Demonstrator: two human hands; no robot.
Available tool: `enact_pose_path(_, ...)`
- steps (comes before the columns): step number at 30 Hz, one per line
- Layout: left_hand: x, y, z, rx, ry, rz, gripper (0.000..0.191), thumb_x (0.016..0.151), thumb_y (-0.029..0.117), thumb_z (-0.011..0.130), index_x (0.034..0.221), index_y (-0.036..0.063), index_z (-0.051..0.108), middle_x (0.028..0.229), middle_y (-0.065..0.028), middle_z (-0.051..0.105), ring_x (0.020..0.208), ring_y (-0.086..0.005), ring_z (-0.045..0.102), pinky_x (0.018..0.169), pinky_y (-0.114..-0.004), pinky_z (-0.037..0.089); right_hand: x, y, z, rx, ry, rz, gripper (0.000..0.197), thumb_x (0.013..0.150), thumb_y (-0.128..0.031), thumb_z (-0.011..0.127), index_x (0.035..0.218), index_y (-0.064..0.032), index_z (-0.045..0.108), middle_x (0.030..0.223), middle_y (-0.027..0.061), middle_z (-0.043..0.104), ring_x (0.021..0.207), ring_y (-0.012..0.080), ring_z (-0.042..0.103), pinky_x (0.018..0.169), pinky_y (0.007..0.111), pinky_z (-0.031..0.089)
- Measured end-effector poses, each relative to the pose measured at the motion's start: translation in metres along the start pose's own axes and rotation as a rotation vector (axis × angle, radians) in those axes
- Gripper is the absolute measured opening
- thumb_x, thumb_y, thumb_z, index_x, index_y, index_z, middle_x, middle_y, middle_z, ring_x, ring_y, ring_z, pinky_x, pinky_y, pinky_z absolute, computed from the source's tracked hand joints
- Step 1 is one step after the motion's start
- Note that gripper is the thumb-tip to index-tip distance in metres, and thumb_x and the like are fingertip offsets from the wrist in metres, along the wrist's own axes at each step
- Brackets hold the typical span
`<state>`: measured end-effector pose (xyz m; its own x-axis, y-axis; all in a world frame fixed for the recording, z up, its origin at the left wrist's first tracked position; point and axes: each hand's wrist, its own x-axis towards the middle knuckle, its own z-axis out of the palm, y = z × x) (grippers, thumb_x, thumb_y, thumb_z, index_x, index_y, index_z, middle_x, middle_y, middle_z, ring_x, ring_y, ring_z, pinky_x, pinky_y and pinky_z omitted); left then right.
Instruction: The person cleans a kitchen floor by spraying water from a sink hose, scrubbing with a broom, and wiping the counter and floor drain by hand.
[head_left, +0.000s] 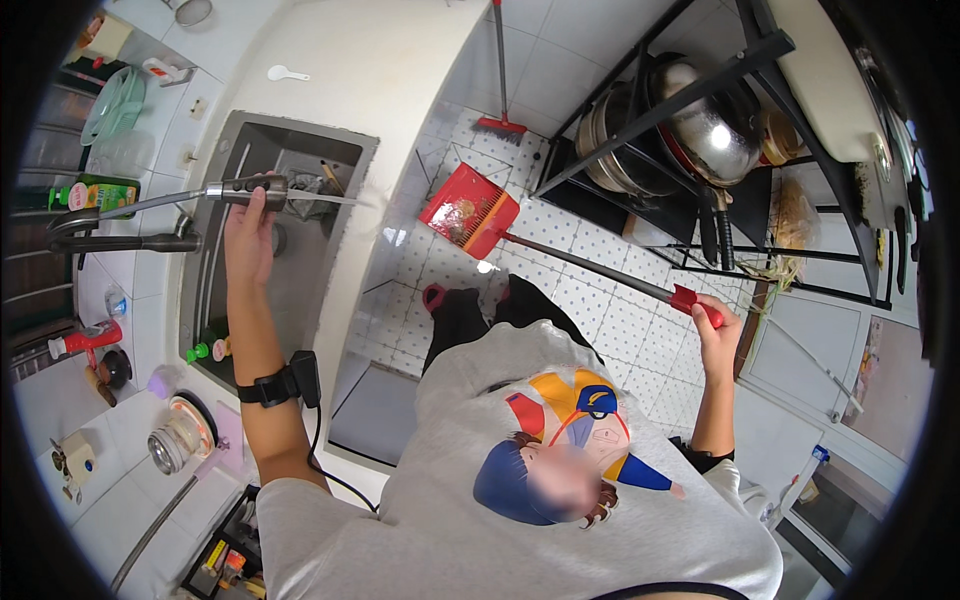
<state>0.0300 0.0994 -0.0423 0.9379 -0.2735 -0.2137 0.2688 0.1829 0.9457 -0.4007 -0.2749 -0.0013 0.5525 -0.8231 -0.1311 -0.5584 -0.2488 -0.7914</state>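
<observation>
In my left hand (251, 236) is the dark metal spray head (247, 193) of a pull-out kitchen faucet, held above the sink (300, 247). A stream of water (330, 198) shoots from it towards the right, across the sink's rim. My right hand (720, 337) grips the red end of the long grey handle (592, 266) of a red dustpan (461, 206). The pan is held out past the counter's edge, above the tiled floor. Wet bits of debris and a shine of water lie in it, beside its row of yellow teeth.
A red broom (502, 127) stands behind the dustpan. At the right, a black metal rack (660, 112) holds a wok (709, 120) and pots. A white spoon (288, 73) lies on the pale counter (360, 60). Dish soap bottles (97, 195) stand beyond the faucet. Water pools on the floor (487, 266).
</observation>
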Motion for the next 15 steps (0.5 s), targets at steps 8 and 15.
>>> enact_pose_path(8, -0.015, -0.02, 0.018, 0.111, 0.02, -0.139, 0.018, 0.08, 0.018, 0.059, 0.088, 0.0051, 0.05, 0.087, -0.0029, 0.057, 0.081, -0.0096, 0.053, 0.073, -0.021, 0.04, 0.003, 0.023, -0.04, 0.015, -0.022, -0.025, 0.016, 0.072, -0.009, 0.061, 0.083, 0.0023, 0.061, 0.069, 0.0022, 0.056, 0.064, 0.0066, 0.046, 0.059, 0.02, 0.039)
enact_pose_path(15, -0.004, -0.022, 0.006, 0.123, -0.112, -0.141, 0.017, 0.08, 0.016, 0.058, 0.088, 0.0026, 0.052, 0.085, -0.0058, 0.058, 0.08, -0.0115, 0.056, 0.076, -0.024, 0.043, -0.019, 0.017, -0.048, 0.004, -0.004, 0.028, 0.016, 0.072, -0.007, 0.06, 0.084, 0.0038, 0.06, 0.071, 0.0022, 0.055, 0.063, 0.0065, 0.045, 0.059, 0.019, 0.038)
